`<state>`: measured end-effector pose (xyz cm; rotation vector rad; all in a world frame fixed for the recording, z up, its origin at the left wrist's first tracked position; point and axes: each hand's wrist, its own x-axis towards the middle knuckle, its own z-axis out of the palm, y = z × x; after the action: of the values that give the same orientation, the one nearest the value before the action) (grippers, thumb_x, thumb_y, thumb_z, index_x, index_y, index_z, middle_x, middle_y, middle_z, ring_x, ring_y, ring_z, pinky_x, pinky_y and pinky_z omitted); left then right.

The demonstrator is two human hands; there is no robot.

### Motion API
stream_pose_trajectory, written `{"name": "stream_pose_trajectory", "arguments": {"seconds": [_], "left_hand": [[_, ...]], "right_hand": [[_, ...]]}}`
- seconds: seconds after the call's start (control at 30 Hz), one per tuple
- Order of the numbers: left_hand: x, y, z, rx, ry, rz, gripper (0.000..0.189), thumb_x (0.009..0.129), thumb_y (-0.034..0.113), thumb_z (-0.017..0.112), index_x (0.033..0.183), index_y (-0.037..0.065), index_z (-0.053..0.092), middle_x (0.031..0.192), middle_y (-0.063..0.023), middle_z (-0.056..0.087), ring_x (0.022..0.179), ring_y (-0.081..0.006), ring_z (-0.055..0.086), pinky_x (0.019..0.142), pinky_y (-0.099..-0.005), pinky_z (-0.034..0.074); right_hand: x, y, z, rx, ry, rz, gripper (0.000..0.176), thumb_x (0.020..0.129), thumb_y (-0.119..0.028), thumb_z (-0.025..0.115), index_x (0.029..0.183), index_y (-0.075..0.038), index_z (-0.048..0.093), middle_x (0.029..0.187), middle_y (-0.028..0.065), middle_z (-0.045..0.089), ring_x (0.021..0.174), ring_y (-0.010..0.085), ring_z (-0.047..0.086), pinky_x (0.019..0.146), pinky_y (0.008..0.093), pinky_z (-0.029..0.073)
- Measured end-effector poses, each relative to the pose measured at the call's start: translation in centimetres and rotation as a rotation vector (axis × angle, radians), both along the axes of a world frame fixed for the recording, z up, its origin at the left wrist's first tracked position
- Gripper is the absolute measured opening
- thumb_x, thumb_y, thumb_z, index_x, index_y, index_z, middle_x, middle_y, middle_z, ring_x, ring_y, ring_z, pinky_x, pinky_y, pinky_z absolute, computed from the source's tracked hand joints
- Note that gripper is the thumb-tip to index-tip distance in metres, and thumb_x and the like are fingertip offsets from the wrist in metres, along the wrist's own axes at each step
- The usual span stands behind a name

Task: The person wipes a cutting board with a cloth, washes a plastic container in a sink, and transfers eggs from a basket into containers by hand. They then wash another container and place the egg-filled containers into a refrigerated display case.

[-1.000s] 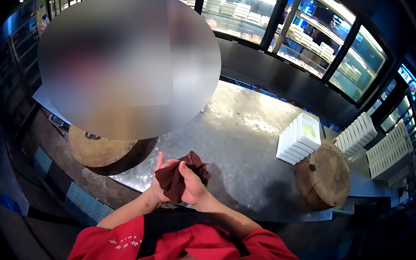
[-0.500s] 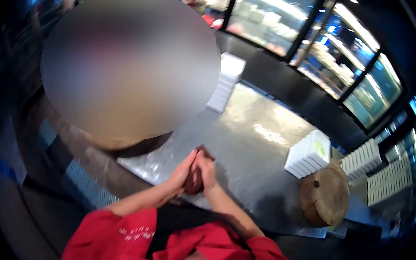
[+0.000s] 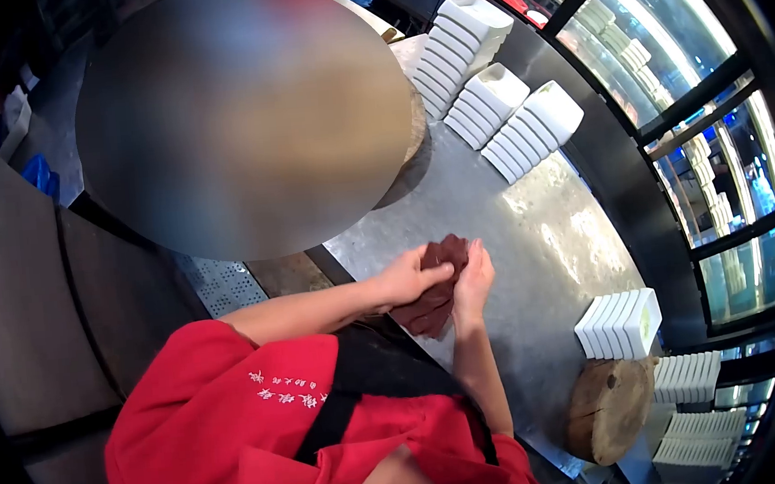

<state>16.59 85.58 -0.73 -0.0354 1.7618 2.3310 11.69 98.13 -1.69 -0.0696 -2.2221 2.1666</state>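
In front of my body both hands hold a folded dark reddish-brown cloth (image 3: pixel 430 314) above the metal worktop. My left hand (image 3: pixel 415 274) has its fingers curled into the cloth, with the thumb lying across the top. On the other side my right hand (image 3: pixel 474 278) closes round the cloth's edge, fingertips pointing up. The cloth hangs down between the wrists in loose creases. Part of my fingers is hidden in it.
A metal worktop (image 3: pixel 471 203) carries stacks of white square dishes (image 3: pixel 524 131) at the back and another dish stack (image 3: pixel 620 326) at right. A round wooden chopping block (image 3: pixel 612 411) stands beside that one. Glass-fronted lit cabinets (image 3: pixel 718 166) line the right. A blurred oval hides the upper left.
The view has swung, and the worktop's back dish stacks have come into clearer sight. The cloth, bunched between my pressed hands before, is now spread wider, with my hands a little further apart.
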Motion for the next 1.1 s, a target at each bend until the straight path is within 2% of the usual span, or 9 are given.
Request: {"name": "stream_pose_trajectory", "arguments": {"seconds": [0.2,0.27,0.37,0.47,0.63,0.8,0.97,1.0,1.1], "left_hand": [[-1.3,-3.8,3.0,-0.385,0.110,-0.056,0.036,0.092,0.036,0.049,0.101,0.002,0.058,0.086,-0.0043,0.061,0.081,-0.0106,0.053,0.070,-0.0280,0.046],[-0.7,-3.2,2.7,-0.313,0.205,-0.085,0.039,0.093,0.037,0.043,0.099,0.001,0.057,0.088,-0.0078,0.061,0.081,-0.0123,0.054,0.074,-0.0294,0.045],[-1.2,-1.1,-0.5,-0.147,0.108,-0.234,0.040,0.097,0.035,0.033,0.121,0.005,0.044,0.108,-0.0068,0.054,0.090,-0.0139,0.054,0.081,-0.0285,0.043],[-0.7,1.1,1.3,-0.263,0.092,-0.439,0.041,0.091,0.020,0.052,0.126,0.003,0.039,0.096,-0.0046,0.054,0.083,-0.0112,0.056,0.060,-0.0250,0.048],[-0.7,3.2,0.1,-0.243,0.067,-0.783,0.033,0.086,0.012,0.059,0.116,0.002,0.049,0.074,0.0018,0.054,0.063,-0.0050,0.056,0.044,-0.0191,0.041],[-1.5,5.2,0.2,-0.328,0.061,-0.823,0.026,0.087,0.015,0.058,0.110,0.004,0.054,0.071,0.0032,0.055,0.065,-0.0045,0.057,0.046,-0.0186,0.040],[-2.0,5.1,1.4,-0.349,0.126,-0.742,0.026,0.086,0.016,0.059,0.109,0.004,0.054,0.075,0.0023,0.055,0.068,-0.0065,0.058,0.050,-0.0206,0.042],[-1.9,4.5,1.3,-0.343,0.127,-0.727,0.026,0.086,0.016,0.059,0.109,0.004,0.054,0.075,0.0023,0.055,0.068,-0.0065,0.058,0.050,-0.0206,0.042],[-2.2,1.1,-0.1,-0.375,0.009,-0.644,0.031,0.084,0.017,0.061,0.112,0.004,0.054,0.078,0.0010,0.056,0.072,-0.0077,0.059,0.052,-0.0210,0.043]], "right_hand": [[2.9,-1.8,2.1,-0.880,-0.399,0.622,0.045,0.092,-0.041,0.045,0.120,-0.006,0.045,0.107,0.0079,0.055,0.102,0.0199,0.056,0.085,0.0358,0.048],[4.6,-1.0,1.5,-0.657,-0.371,0.639,0.042,0.090,-0.027,0.054,0.123,-0.005,0.042,0.110,0.0070,0.055,0.100,0.0174,0.056,0.085,0.0330,0.047],[5.4,2.7,-0.2,-0.515,-0.191,0.283,0.036,0.083,-0.006,0.059,0.117,-0.002,0.048,0.106,0.0064,0.057,0.093,0.0152,0.057,0.082,0.0291,0.046],[6.5,8.4,0.3,-0.588,-0.159,-0.012,0.033,0.080,-0.001,0.061,0.112,0.000,0.054,0.101,0.0071,0.060,0.089,0.0162,0.058,0.080,0.0310,0.048],[9.8,23.9,6.1,-0.120,-0.091,-0.745,0.023,0.078,-0.010,0.064,0.098,0.000,0.058,0.084,0.0048,0.061,0.069,0.0143,0.058,0.058,0.0282,0.048],[9.8,40.8,14.6,0.261,0.309,-1.032,0.041,0.079,-0.007,0.062,0.118,-0.002,0.050,0.100,0.0114,0.061,0.086,0.0233,0.060,0.073,0.0335,0.050],[9.3,40.2,20.1,1.336,0.053,-1.271,0.065,0.074,-0.017,0.063,0.132,-0.005,0.036,0.133,0.0256,0.034,0.118,0.0401,0.040,0.097,0.0416,0.036],[9.0,38.1,20.5,1.285,-0.015,-1.148,0.064,0.076,-0.020,0.059,0.134,-0.005,0.034,0.141,0.0264,0.017,0.125,0.0429,0.028,0.101,0.0432,0.030],[6.4,34.5,16.1,1.248,0.126,-0.759,0.047,0.076,-0.020,0.060,0.118,0.000,0.052,0.114,0.0256,0.052,0.110,0.0386,0.047,0.094,0.0412,0.037]]}}
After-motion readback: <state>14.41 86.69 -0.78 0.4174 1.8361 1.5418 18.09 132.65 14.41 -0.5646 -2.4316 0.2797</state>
